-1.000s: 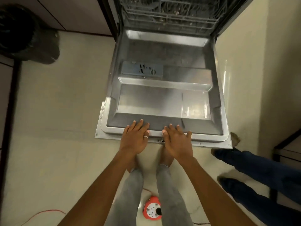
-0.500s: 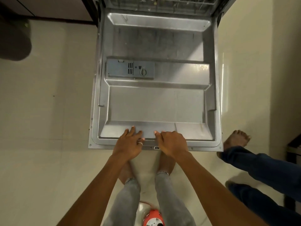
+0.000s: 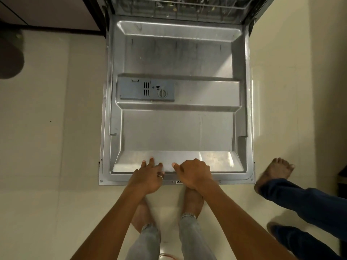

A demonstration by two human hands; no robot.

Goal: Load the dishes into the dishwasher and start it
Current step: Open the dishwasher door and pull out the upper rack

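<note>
Head view. Dishwasher door (image 3: 176,132): lowered flat, steel inner face up, dispenser (image 3: 145,90) set left of centre. Rack (image 3: 180,6): partly seen at the top edge. Left hand (image 3: 148,177): laid flat on the door's near lip, fingers spread, nothing grasped; ring worn. Right hand (image 3: 195,174): fingers curled over the same lip. A second person's foot (image 3: 274,171) is seen beside the door's right corner.

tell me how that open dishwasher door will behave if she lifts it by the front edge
The dishwasher door is sheet metal, so probably stiff and fairly heavy. Hinged at the back, it should swing up, not slide. Both hands, left hand and right hand, suggest weight.
</note>
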